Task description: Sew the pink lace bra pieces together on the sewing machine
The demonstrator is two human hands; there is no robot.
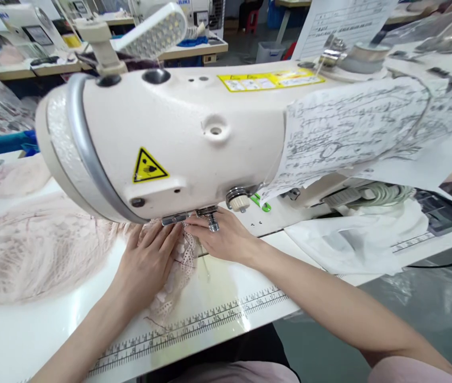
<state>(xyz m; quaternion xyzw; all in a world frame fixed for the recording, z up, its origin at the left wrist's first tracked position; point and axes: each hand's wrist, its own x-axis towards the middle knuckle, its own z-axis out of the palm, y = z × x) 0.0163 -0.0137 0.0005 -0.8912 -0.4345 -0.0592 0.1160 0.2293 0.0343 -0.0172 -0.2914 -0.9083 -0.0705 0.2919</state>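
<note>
A strip of pale pink lace fabric (182, 266) lies on the sewing machine's bed, running under the machine head (170, 143). My left hand (146, 260) rests flat on the lace, palm down, its fingers stretched toward the needle area. From the other side, my right hand (222, 234) reaches in under the head. Its fingers are closed on the lace's edge close to the left fingertips, and machine parts partly cover them. The needle and presser foot are hidden behind the head and my hands.
More pink lace (38, 250) is heaped on the left of the table. A printed ruler (202, 322) follows the front edge. White cloth (349, 239) and a coiled cable (389, 194) lie at right. Handwritten paper (341, 122) hangs on the machine arm, and a lamp (154, 32) stands above.
</note>
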